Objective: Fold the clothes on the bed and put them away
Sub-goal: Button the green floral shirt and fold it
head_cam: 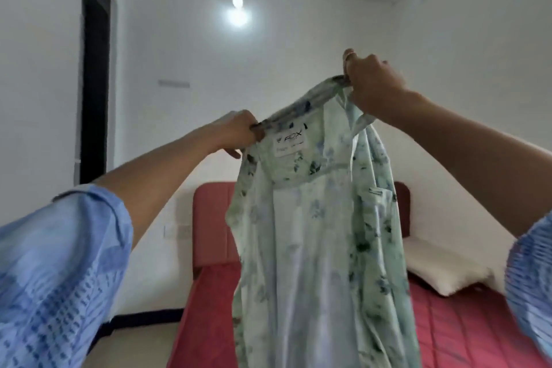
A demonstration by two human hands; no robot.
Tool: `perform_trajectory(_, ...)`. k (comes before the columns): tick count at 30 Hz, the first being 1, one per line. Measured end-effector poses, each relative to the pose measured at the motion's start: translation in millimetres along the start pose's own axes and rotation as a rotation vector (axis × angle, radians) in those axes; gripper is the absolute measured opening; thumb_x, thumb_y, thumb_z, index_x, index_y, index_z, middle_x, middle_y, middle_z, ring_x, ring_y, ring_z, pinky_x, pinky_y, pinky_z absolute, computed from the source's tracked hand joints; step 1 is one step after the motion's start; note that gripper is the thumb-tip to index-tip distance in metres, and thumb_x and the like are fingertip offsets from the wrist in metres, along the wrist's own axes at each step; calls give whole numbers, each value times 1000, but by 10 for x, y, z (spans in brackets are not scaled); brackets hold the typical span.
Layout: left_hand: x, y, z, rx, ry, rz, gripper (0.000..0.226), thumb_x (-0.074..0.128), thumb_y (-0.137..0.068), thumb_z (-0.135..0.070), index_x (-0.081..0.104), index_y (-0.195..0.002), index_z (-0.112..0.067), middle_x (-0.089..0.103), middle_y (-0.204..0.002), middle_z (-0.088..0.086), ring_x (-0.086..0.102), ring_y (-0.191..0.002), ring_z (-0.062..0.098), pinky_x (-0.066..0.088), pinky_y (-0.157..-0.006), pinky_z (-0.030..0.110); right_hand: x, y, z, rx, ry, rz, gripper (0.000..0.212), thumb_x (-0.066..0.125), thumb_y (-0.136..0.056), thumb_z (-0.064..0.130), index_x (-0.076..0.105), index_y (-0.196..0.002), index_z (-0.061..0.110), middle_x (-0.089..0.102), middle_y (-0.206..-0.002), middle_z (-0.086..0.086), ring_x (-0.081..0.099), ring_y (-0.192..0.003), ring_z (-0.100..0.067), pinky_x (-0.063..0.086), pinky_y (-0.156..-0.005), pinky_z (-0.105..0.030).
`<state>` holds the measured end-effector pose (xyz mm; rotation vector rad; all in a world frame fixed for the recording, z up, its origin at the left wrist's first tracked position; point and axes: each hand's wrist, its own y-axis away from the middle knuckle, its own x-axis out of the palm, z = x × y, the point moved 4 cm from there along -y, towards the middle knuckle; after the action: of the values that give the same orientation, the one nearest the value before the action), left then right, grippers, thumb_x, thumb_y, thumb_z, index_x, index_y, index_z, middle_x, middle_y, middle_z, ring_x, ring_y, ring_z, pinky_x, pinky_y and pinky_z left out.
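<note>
I have a pale green shirt (316,218) with a leafy print held up in the air in front of me, hanging open over the bed (466,323). My left hand (236,131) sits at about 10 o'clock from the shirt's middle, its fingers (231,153) curled round the left end of the collar and gripping it. My right hand (369,84) is higher, at about 1 o'clock, and its fingers are closed on the right end of the collar, so the collar runs tilted, rising from left to right. A white label (289,143) shows inside the neck, just beside my left hand. The shirt body drops straight down toward 6 o'clock and runs out of the bottom of the view; I cannot tell whether its hem touches the bed.

Behind the shirt stands a red headboard (215,218), and the bed carries a red quilted cover. A white pillow (445,266) lies at 3 o'clock, against the wall. A lamp (237,1) glows on the far wall at 12 o'clock. Blue patterned sleeves (62,272) cover my upper arms.
</note>
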<state>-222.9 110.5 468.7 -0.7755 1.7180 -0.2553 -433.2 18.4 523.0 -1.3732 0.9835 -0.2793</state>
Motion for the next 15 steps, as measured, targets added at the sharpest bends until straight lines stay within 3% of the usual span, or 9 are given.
perform_trajectory(3,-447,-3,-160,-30,242,-106,17,55,-92,-17,64,-87,-3,63,-81,12,61,-72,20,58,-62,32,-201,-255,-60,45,-28,-34,35,44,-88,-3,42,-122,1,56,-110,-27,56,-105,-46,45,-81,-45)
perform_trajectory(5,-774,19,-304,-42,424,-199,20,54,-94,-21,61,-85,-5,62,-81,9,59,-71,19,53,-63,28,-364,-427,-131,120,-198,-70,29,43,-85,-3,48,-114,1,58,-103,-24,59,-95,-41,47,-76,-40)
perform_trajectory(7,-978,67,-416,-82,712,-152,21,48,-98,-20,61,-86,-9,66,-87,7,62,-71,18,53,-63,26,-467,-546,-136,147,-475,-4,19,38,-86,-3,51,-99,3,54,-81,-14,54,-69,-29,43,-56,-29)
perform_trajectory(9,-1066,159,-503,-122,887,-3,25,42,-100,-19,64,-91,-10,70,-88,6,66,-69,18,54,-62,27,-552,-619,-109,142,-678,80,18,35,-86,-4,50,-81,6,44,-67,-5,41,-55,-17,33,-45,-24)
perform_trajectory(11,-1146,184,-492,-143,841,39,26,42,-99,-20,65,-90,-11,70,-86,5,66,-69,18,54,-64,29,-654,-658,-90,109,-697,113,23,36,-87,-6,47,-74,9,39,-64,-2,35,-53,-14,30,-43,-22)
perform_trajectory(15,-1360,199,-377,-182,597,-131,19,44,-100,-16,59,-89,-13,61,-87,3,58,-74,17,48,-63,31,-820,-584,-16,7,-664,210,23,45,-97,13,48,-75,17,45,-72,1,42,-63,-13,36,-54,-20)
